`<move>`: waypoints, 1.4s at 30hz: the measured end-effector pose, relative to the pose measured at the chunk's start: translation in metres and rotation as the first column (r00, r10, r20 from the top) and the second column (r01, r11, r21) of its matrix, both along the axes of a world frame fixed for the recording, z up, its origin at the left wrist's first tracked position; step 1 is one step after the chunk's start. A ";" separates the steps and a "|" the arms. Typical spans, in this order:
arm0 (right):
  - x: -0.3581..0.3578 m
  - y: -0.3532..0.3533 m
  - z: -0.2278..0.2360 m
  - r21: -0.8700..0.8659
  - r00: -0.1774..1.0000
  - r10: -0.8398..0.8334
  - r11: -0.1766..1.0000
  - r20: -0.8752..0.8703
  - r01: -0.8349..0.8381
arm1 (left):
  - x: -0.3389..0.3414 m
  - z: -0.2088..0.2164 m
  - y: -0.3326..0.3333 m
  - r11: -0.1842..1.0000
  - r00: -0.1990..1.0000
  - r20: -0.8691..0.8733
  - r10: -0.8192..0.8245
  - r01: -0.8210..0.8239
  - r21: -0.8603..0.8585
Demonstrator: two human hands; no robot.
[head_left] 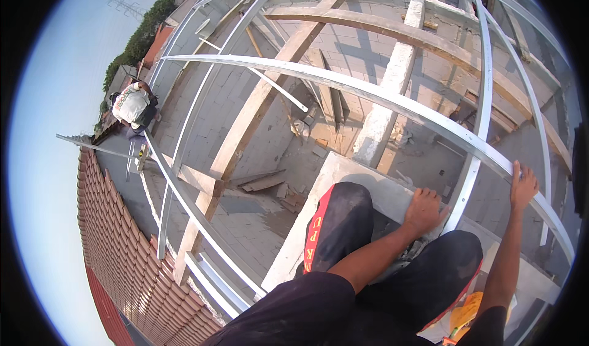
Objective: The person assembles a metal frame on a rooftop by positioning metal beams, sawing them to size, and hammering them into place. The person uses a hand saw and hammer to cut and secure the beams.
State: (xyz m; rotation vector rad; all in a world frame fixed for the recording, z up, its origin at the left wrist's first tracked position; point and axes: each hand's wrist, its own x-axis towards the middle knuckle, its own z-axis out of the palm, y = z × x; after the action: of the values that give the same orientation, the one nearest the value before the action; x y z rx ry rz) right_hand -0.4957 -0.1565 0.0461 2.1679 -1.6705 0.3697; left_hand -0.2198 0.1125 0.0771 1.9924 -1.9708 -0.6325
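Observation:
My right hand (523, 188) is closed on a long silver metal roof channel (392, 99), near its right-hand part. The channel slants from the upper left down to the lower right, over another metal channel (477, 156). My left hand (424, 212) rests on the pale concrete beam (343, 171) in front of my knees. Its fingers are bent a little toward the far edge and the thumb is apart, with nothing visible in it. The lower end of the second channel stands just right of this hand.
Wooden beams (264, 100) and a rough white concrete beam (392, 79) span a drop to a debris-strewn floor (294, 168). Another person (134, 107) crouches at the far left, beside tiled roofing (126, 223). A yellow-orange thing (467, 309) lies by my right leg.

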 end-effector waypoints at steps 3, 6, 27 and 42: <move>0.049 0.059 0.034 0.462 0.930 -0.218 0.885 0.296 0.060 | 0.025 -0.034 0.029 0.995 0.995 -0.019 0.093 -0.094 -0.044; 0.023 0.060 -0.001 0.233 0.981 -0.176 0.960 0.085 0.152 | 0.023 -0.058 0.038 0.988 0.994 -0.001 0.106 -0.106 -0.116; -0.005 0.085 -0.028 0.478 -0.782 -0.208 0.869 0.588 0.128 | -0.007 -0.068 0.010 0.987 0.990 0.132 0.049 -0.028 -0.157; -0.013 0.017 -0.041 0.495 -0.722 -0.363 0.868 0.589 -0.033 | -0.014 -0.066 0.006 0.981 0.984 0.172 0.043 -0.009 -0.193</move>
State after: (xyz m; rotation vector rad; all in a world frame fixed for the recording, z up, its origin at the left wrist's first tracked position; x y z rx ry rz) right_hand -0.5082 -0.1396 0.0049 0.1969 -2.8512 3.1280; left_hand -0.2340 0.1186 0.0111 2.0098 -2.0136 -0.2563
